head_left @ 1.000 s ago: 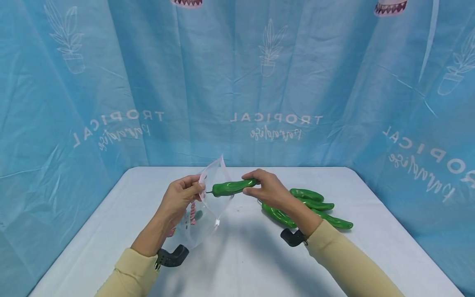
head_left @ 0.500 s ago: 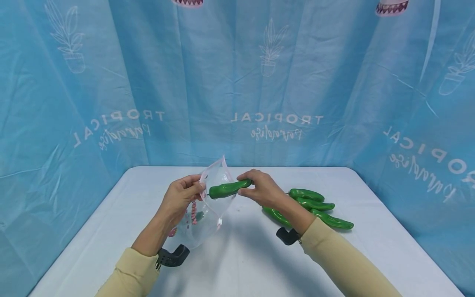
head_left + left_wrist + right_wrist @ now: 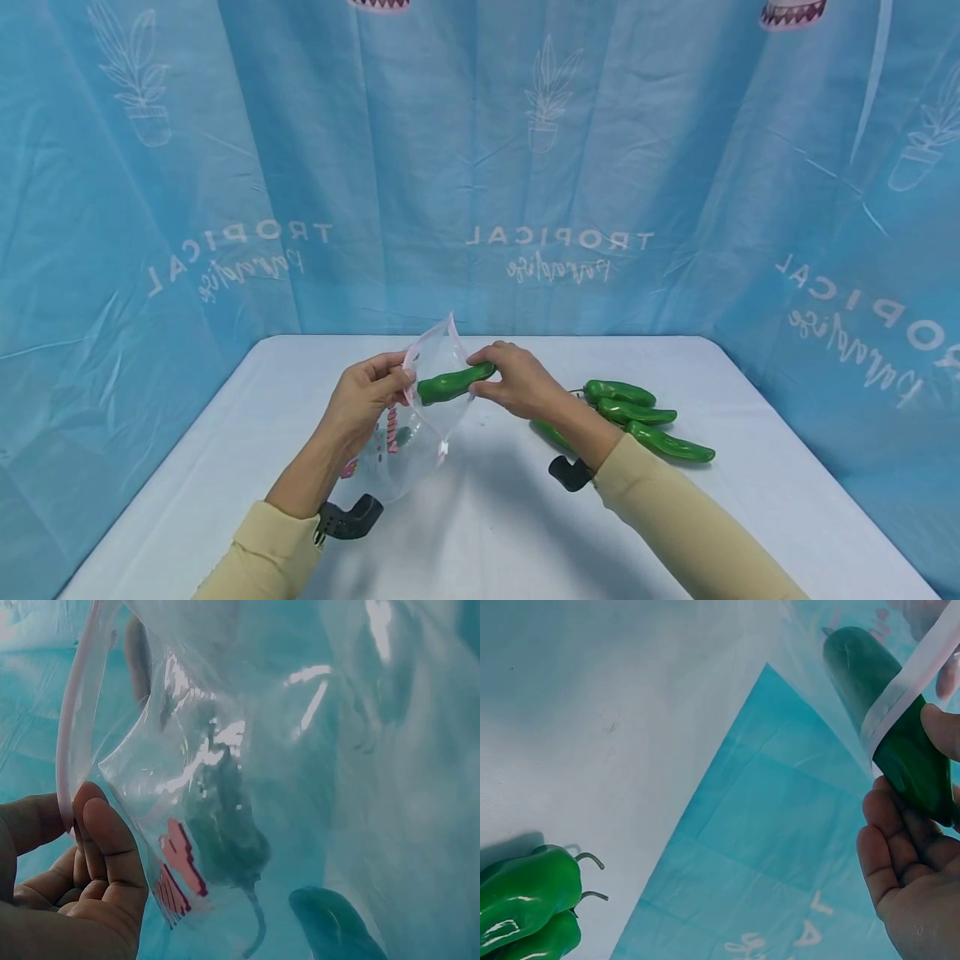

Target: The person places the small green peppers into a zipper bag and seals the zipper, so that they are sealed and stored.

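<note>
My left hand [image 3: 365, 398] pinches the pink-edged rim of a clear zip bag [image 3: 416, 462], whose mouth gapes toward the right. In my right hand [image 3: 519, 382] a green pepper [image 3: 450, 385] is held by one end between thumb and fingers. Its stem end reaches through the mouth into the bag; the right wrist view shows the pepper [image 3: 862, 671] crossing the rim. Through the plastic, the left wrist view shows that green pepper [image 3: 225, 825] with its curved stem, beside pink printing. A second green shape [image 3: 330, 922] appears lower right there, partly cut off.
Several green peppers [image 3: 667, 442] lie on the white table [image 3: 495, 533] to the right, one partly hidden behind my right forearm. A blue printed curtain [image 3: 562, 167] encloses the table at the back and sides.
My right hand has moved left, carrying the pepper from in front of the bag's mouth to partly inside it. My left hand and the bag stay nearly still.
</note>
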Motion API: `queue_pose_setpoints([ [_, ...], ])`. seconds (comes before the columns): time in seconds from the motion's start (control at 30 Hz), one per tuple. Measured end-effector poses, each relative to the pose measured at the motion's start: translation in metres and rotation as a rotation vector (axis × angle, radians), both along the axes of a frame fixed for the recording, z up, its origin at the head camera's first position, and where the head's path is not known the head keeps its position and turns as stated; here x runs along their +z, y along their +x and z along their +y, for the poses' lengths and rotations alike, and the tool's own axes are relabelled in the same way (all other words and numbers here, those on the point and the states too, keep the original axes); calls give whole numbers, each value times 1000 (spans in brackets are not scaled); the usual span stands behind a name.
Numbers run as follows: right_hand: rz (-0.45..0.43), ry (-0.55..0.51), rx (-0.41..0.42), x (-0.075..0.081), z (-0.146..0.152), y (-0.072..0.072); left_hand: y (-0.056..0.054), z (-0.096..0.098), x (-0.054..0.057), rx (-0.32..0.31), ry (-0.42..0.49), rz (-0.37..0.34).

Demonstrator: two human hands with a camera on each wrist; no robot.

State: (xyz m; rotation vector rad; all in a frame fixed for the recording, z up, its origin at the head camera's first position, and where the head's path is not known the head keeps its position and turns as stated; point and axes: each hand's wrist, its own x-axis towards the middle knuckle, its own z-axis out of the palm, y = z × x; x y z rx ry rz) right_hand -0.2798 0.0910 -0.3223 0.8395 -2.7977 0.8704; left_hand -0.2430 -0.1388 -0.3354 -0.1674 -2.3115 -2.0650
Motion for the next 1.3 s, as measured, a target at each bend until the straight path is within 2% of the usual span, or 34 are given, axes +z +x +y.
queue_pose_setpoints([
  [0.53,52,73,36,3,-13,-2,1,-1,0,6,-13,-7],
  [0.87,130,136,55,4,-25,-2,1,0,0,-7,-14,3],
  [1.3,152,201,62,3,-35,-2,1,-2,0,7,-12,6],
])
